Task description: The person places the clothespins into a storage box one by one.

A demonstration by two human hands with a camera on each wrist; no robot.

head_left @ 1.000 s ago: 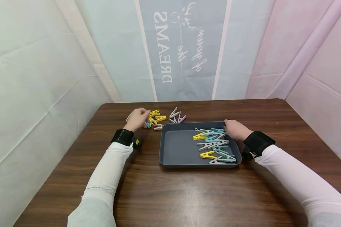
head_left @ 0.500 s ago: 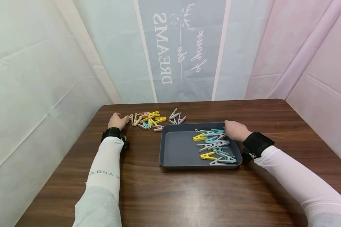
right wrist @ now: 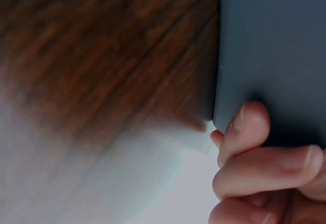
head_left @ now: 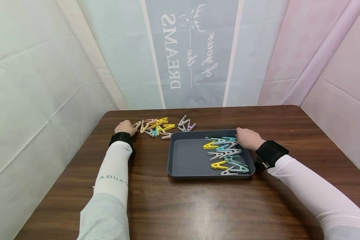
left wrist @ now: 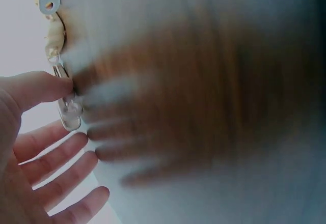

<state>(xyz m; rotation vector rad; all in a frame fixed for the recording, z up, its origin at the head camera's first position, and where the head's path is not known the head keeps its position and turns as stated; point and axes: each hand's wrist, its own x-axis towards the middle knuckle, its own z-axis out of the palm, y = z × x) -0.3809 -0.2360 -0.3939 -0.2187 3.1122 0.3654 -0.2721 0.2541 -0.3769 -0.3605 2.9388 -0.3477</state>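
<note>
At the far left of the table, my left hand point(head_left: 125, 128) holds a pale clothespin point(head_left: 136, 124) between thumb and index finger. The left wrist view shows the thumb against this clothespin point(left wrist: 70, 107) and the index fingertip at its end, the other fingers spread. Just right of it lies a loose group of yellow, pinkish, pale and blue clothespins point(head_left: 169, 127). My right hand point(head_left: 248, 138) grips the far right corner of a grey tray point(head_left: 186, 156); in the right wrist view its curled fingers point(right wrist: 265, 168) press on the tray's outer side point(right wrist: 275, 46).
Several blue, green, grey and yellow clothespins point(head_left: 226, 152) lie in the tray's right half. Behind the tray is a small cluster of grey and purple clothespins point(head_left: 183, 124). Fabric walls point(head_left: 198, 83) enclose the brown wooden table point(head_left: 192, 206) at the back and sides.
My left hand has moved left, from over the clothespin group to the pale clothespin at its left end. That clothespin has turned since half a second ago. My right hand stays on the tray.
</note>
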